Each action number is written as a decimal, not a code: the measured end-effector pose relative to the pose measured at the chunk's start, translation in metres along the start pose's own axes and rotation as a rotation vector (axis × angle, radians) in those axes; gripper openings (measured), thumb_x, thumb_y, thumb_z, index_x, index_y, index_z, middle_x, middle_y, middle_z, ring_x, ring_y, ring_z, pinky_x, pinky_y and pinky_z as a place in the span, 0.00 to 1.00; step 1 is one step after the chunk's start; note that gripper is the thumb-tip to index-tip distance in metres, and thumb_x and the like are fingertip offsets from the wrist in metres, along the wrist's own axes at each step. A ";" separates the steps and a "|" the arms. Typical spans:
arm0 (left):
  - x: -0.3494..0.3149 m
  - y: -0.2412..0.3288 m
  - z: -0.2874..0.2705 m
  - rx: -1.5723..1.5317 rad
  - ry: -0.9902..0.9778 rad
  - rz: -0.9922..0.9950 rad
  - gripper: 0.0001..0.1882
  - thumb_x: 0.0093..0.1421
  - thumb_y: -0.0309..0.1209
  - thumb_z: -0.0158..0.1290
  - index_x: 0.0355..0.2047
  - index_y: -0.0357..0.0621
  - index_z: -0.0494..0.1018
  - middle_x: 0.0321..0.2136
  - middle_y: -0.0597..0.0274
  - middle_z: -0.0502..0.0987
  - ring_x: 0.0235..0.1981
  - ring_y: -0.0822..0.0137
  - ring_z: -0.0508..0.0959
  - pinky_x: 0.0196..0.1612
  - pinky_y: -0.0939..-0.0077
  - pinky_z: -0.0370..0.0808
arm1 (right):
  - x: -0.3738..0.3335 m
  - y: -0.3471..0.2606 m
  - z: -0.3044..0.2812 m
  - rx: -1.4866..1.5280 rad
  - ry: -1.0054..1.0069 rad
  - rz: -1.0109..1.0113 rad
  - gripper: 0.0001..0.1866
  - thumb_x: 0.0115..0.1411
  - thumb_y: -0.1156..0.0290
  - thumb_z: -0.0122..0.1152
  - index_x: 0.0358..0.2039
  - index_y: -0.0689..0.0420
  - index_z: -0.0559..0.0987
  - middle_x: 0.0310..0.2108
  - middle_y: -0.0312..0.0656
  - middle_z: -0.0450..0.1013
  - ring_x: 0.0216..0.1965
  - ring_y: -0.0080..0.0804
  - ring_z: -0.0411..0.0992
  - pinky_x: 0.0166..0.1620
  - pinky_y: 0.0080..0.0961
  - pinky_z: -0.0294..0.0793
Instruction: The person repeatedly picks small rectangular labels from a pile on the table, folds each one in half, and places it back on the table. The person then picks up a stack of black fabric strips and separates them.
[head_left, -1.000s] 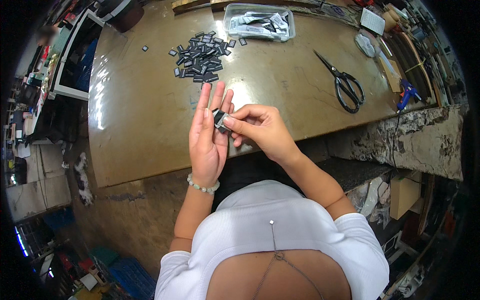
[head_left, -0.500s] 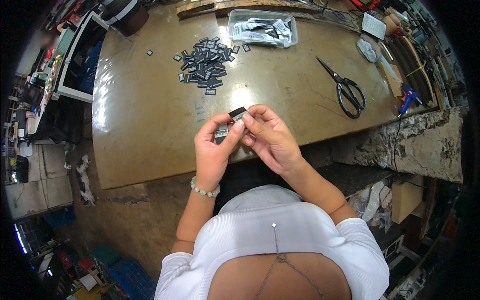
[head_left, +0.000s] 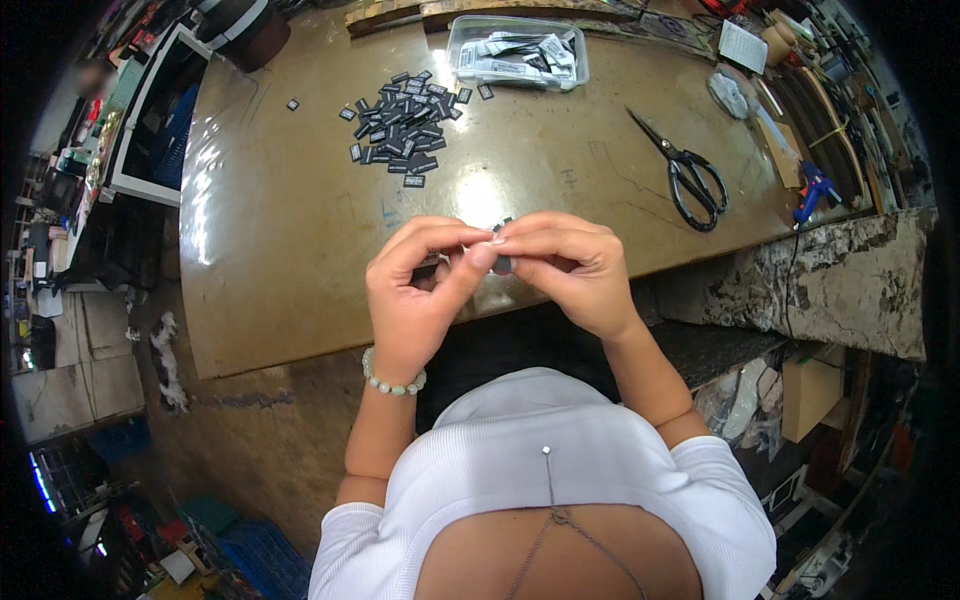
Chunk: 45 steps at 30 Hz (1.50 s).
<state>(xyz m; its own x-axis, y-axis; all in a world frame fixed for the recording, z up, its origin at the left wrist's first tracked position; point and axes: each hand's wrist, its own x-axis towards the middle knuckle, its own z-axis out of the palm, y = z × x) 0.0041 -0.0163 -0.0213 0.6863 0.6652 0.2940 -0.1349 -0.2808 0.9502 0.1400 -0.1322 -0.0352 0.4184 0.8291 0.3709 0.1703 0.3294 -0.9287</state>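
Close together over the table's near edge, my two hands work at one small black label (head_left: pixel 503 265). Thumb and fingertips of my left hand (head_left: pixel 410 290) pinch its left side. My right hand (head_left: pixel 575 270) pinches the other side between thumb and fingers. Most of the label is hidden by the fingertips. Another dark piece (head_left: pixel 428 262) shows inside the curled fingers of my left hand. Farther off lies a heap of small black labels with pale print (head_left: pixel 400 130). Behind it to the right, a clear plastic box (head_left: pixel 520 82) holds white and black strips.
Black-handled scissors (head_left: pixel 690 190) lie on the brown tabletop (head_left: pixel 290 230) at the right, points away from me. A blue glue gun (head_left: pixel 817 190) rests by the right edge. A clear plastic bag (head_left: pixel 728 95) and a white card (head_left: pixel 743 46) are at the far right.
The label has turned between my fingers, and its printed face no longer shows. My right fingers have come over the top of it, and both hands have moved slightly apart at the wrists.
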 end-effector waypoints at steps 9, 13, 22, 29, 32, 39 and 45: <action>-0.003 0.003 0.000 0.120 -0.017 0.246 0.12 0.47 0.20 0.64 0.34 0.40 0.80 0.31 0.60 0.79 0.25 0.79 0.74 0.21 0.88 0.65 | -0.005 -0.010 -0.001 0.001 0.042 -0.055 0.12 0.52 0.84 0.62 0.38 0.63 0.81 0.38 0.46 0.76 0.39 0.31 0.76 0.40 0.22 0.77; -0.006 0.006 -0.002 0.128 -0.001 0.267 0.12 0.46 0.19 0.64 0.33 0.40 0.80 0.31 0.60 0.79 0.24 0.78 0.74 0.22 0.87 0.66 | -0.007 -0.017 0.001 0.018 0.025 -0.100 0.13 0.51 0.83 0.63 0.39 0.64 0.80 0.40 0.47 0.75 0.39 0.34 0.76 0.41 0.23 0.77; -0.009 0.011 -0.001 0.165 -0.030 0.317 0.12 0.46 0.20 0.65 0.34 0.40 0.80 0.30 0.59 0.79 0.24 0.78 0.74 0.22 0.87 0.68 | -0.006 -0.017 0.000 -0.263 0.032 -0.310 0.12 0.49 0.80 0.67 0.36 0.65 0.80 0.34 0.48 0.77 0.33 0.36 0.77 0.36 0.25 0.76; -0.015 0.014 0.002 0.163 -0.009 0.288 0.11 0.47 0.19 0.64 0.33 0.39 0.80 0.30 0.59 0.79 0.24 0.77 0.74 0.23 0.86 0.69 | -0.008 -0.017 0.001 -0.278 0.050 -0.316 0.09 0.50 0.81 0.65 0.34 0.65 0.80 0.33 0.47 0.77 0.33 0.36 0.77 0.36 0.24 0.76; -0.016 0.010 0.005 0.203 0.004 0.273 0.08 0.49 0.19 0.62 0.32 0.37 0.79 0.29 0.59 0.79 0.24 0.76 0.74 0.24 0.85 0.70 | -0.011 -0.018 0.004 -0.276 0.079 -0.254 0.07 0.53 0.81 0.63 0.34 0.66 0.79 0.33 0.47 0.77 0.33 0.35 0.77 0.36 0.23 0.76; -0.009 -0.017 0.014 -0.037 0.020 -0.304 0.07 0.57 0.29 0.59 0.30 0.36 0.78 0.23 0.65 0.77 0.23 0.80 0.71 0.23 0.89 0.65 | -0.009 -0.002 -0.003 0.241 0.029 0.535 0.08 0.61 0.78 0.56 0.39 0.69 0.75 0.35 0.43 0.75 0.34 0.26 0.78 0.38 0.19 0.77; -0.012 -0.014 0.008 -0.208 -0.019 -0.522 0.08 0.57 0.30 0.60 0.32 0.37 0.79 0.19 0.70 0.74 0.17 0.86 0.65 0.18 0.91 0.57 | -0.015 0.005 -0.011 0.072 -0.050 0.178 0.09 0.55 0.82 0.60 0.39 0.65 0.76 0.35 0.40 0.74 0.37 0.23 0.74 0.39 0.18 0.77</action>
<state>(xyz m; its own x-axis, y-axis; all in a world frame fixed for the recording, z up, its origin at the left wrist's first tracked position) 0.0036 -0.0258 -0.0394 0.7126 0.6658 -0.2209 0.0893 0.2263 0.9700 0.1444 -0.1482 -0.0455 0.3912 0.8978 0.2022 0.0324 0.2061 -0.9780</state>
